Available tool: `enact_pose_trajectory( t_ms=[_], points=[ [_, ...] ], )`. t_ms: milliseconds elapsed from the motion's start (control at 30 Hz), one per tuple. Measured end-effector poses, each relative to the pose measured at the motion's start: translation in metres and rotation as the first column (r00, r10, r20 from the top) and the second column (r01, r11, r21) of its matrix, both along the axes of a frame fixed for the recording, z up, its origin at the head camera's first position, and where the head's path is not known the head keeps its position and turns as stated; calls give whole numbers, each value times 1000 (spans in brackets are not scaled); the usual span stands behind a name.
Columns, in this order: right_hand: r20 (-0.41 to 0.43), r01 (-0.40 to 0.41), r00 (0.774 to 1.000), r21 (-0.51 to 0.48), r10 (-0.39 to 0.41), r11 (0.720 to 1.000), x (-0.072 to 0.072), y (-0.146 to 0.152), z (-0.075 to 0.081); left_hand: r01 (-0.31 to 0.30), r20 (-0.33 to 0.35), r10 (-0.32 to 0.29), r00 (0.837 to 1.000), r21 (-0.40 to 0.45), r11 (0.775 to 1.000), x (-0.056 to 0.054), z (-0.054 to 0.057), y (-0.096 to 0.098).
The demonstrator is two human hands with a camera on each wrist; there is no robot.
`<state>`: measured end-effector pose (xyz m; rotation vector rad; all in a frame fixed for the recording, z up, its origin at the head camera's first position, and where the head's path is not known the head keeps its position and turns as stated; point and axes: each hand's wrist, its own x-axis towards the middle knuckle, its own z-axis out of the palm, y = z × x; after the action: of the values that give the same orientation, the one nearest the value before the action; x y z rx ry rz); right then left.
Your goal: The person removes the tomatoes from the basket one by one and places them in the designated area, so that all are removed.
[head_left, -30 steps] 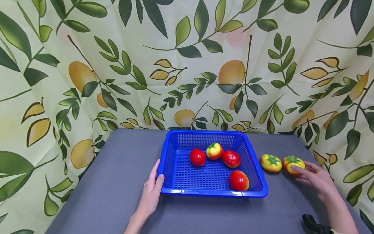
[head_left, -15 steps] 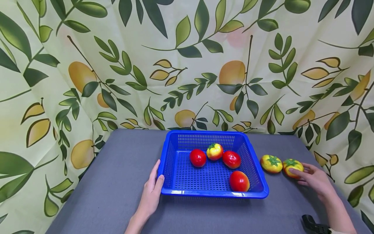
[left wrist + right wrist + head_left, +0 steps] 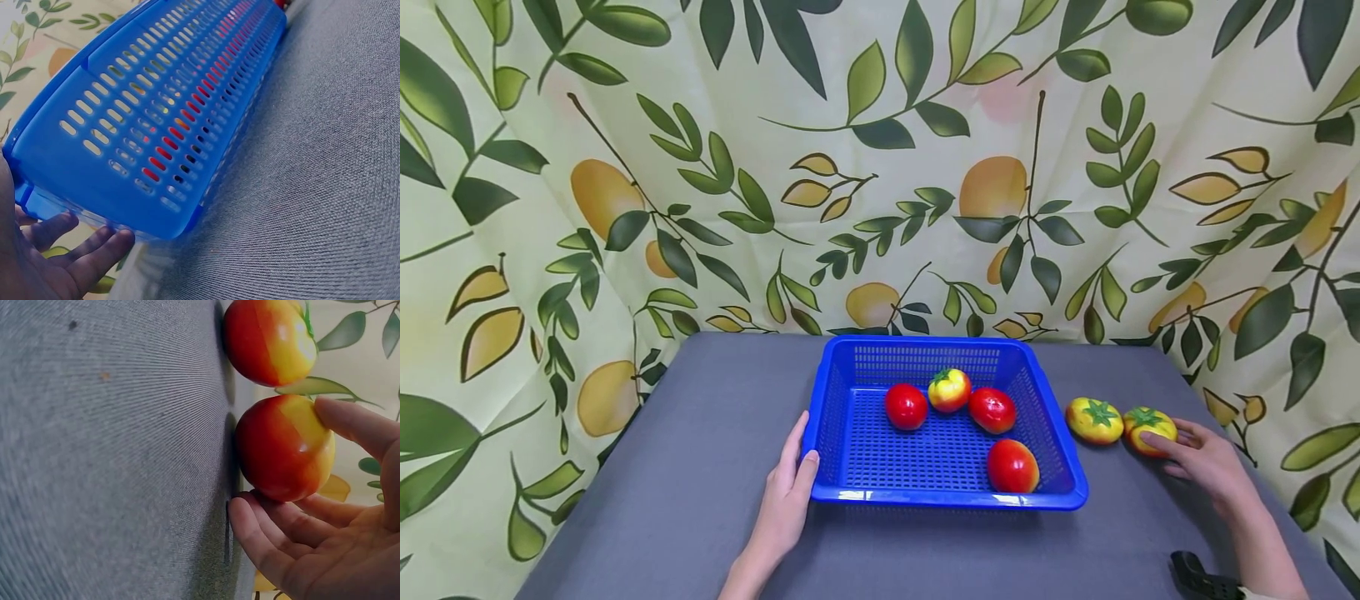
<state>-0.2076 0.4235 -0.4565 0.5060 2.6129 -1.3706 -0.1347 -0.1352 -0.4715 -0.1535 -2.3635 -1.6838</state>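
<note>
A blue plastic basket (image 3: pixel 947 498) with slotted walls stands mid-table, holding several tomatoes. My left hand (image 3: pixel 785 500) grips its left side, thumb at the rim; in the left wrist view the fingers (image 3: pixel 100 253) lie against the end wall. Right of the basket, two yellow-and-red tomatoes with green leafy tops rest on the cloth. Around the outer tomato (image 3: pixel 1148 429), my right hand (image 3: pixel 1210 467) has its thumb on one side and fingers on the other, as the right wrist view also shows. The inner tomato (image 3: pixel 1095 420) sits close beside it, untouched by the hand.
Inside the basket are a red tomato (image 3: pixel 906 407) at left, a yellow-topped tomato (image 3: pixel 950 390) at the back, and two more red ones at right. Grey cloth covers the table (image 3: pixel 700 467). A leaf-patterned curtain (image 3: pixel 880 167) hangs behind and at both sides.
My right hand and the outer tomato have shifted slightly left and nearer to me. The left hand and the basket look the same.
</note>
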Motion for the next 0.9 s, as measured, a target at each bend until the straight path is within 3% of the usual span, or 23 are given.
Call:
enact_pose_trajectory(
  t_ms=[333,900],
  points=[
    [-36,27,999,12,-26,1000,3,-5,2,-1,-19,1,1000,-6,1000,-1,-1,1],
    [-107,77,991,8,-76,997,4,-12,-3,-6,12,6,1000,2,1000,0,1,0]
  ],
)
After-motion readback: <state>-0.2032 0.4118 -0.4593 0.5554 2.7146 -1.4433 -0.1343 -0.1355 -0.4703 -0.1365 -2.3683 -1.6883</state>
